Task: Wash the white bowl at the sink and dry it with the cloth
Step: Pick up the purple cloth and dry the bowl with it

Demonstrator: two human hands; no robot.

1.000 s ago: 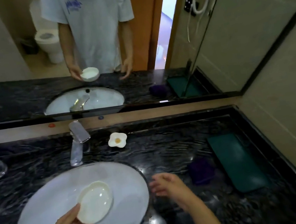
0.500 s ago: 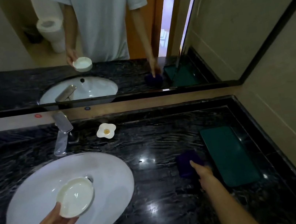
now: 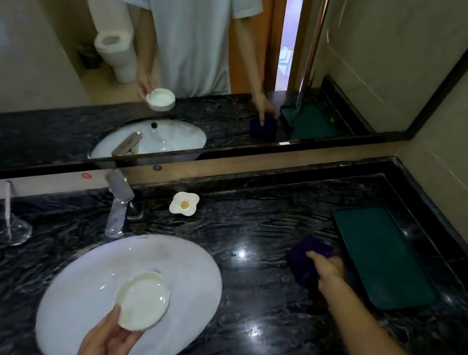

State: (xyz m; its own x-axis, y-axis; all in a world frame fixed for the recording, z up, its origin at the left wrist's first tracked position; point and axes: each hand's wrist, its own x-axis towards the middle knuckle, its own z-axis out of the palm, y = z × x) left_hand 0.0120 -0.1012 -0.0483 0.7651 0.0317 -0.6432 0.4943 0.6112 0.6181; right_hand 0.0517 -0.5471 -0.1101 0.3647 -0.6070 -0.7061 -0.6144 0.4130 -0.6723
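The left hand (image 3: 106, 345) has its grip clamped on the near rim of the white bowl (image 3: 143, 301), holding it tilted over the sink (image 3: 71, 296). The bowl looks light, stiff and breakable, probably slick when wet, so a rim pinch suits it. The right hand (image 3: 328, 271) rests fingers on the purple cloth (image 3: 306, 254) lying on the table (image 3: 255, 265) beside a green tray (image 3: 381, 255); whether that grip has closed I cannot tell. Soft cloth bunches anywhere. The faucet (image 3: 118, 203) stands behind.

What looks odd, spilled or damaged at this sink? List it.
Nothing stands out. The left hand holds the bowl over the sink; no chip or crack shows. The right hand is on the purple cloth beside the green tray. No spill is clear on the glossy counter.
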